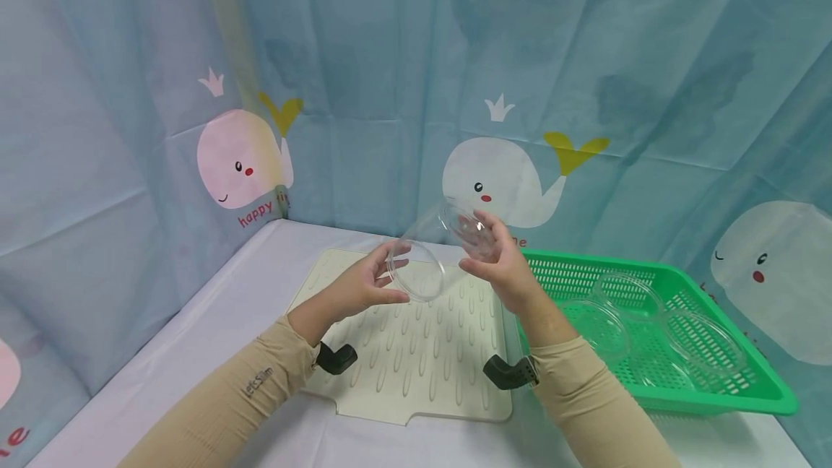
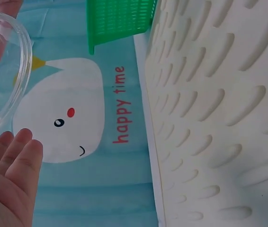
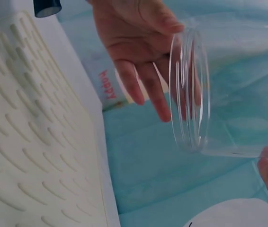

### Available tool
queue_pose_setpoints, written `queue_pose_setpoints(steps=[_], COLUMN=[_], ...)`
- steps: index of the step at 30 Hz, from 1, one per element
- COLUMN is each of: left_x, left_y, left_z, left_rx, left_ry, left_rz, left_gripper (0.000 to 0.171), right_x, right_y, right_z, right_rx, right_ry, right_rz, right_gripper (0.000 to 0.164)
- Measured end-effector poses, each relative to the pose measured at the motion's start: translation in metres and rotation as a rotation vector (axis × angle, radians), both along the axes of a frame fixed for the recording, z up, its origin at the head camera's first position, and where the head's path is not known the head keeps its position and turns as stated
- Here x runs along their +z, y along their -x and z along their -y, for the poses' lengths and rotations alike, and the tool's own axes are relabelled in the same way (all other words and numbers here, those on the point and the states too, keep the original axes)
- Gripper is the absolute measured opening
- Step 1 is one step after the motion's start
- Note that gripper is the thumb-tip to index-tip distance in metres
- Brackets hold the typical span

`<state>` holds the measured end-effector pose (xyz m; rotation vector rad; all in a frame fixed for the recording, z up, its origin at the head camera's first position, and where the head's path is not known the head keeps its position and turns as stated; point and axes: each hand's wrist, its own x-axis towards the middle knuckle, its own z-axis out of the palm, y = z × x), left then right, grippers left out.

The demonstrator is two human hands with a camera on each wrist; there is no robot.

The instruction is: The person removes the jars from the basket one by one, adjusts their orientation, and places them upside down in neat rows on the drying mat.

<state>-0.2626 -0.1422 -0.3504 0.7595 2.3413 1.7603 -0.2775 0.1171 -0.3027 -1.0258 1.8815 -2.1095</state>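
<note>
A white cloth-covered surface (image 1: 295, 446) spreads across the lower part of the frame, its back edge meeting a creased light-blue curtain (image 1: 377, 42) that encloses the space behind and at the left. The curtain is printed with rounded pale whales (image 1: 497, 172), yellow tails, small crowns and red lettering. At lower centre lies a flat cream board (image 1: 422, 352), its face textured with rows of elongated oval marks. At lower right stands a bright green rectangular plastic basket (image 1: 715, 404) with slotted walls, containing several transparent round-rimmed containers (image 1: 601, 331).

A smooth, clear cylindrical container (image 1: 438, 245) is held tilted above the board near the frame's centre, its ringed end pointing to lower left. The right hand (image 1: 505, 266) grips the other end; the left hand (image 1: 360, 284) is loosely spread at the ringed end. Both forearms wear wrinkled beige fabric sleeves (image 1: 260, 374).
</note>
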Motion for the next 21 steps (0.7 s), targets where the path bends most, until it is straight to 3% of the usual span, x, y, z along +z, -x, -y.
queue_pose_setpoints(steps=[6,13,21], left_x=[-0.002,0.0,-0.002], left_y=[0.001,-0.001,-0.001], left_z=[0.001,0.002,0.018], left_rx=[0.006,-0.001,0.12], left_ry=[0.04,0.07,0.252], left_rz=[-0.019,-0.047,-0.096], left_gripper=[0.093,0.089,0.087], right_x=[-0.001,-0.001,-0.001], right_y=[0.001,0.0,0.001], right_z=[0.0,0.0,-0.003], right_rx=[-0.015,-0.1,-0.144], right_ry=[-0.037,-0.115,-0.128], right_rz=[-0.037,-0.073,-0.093], right_gripper=[0.092,0.088,0.087])
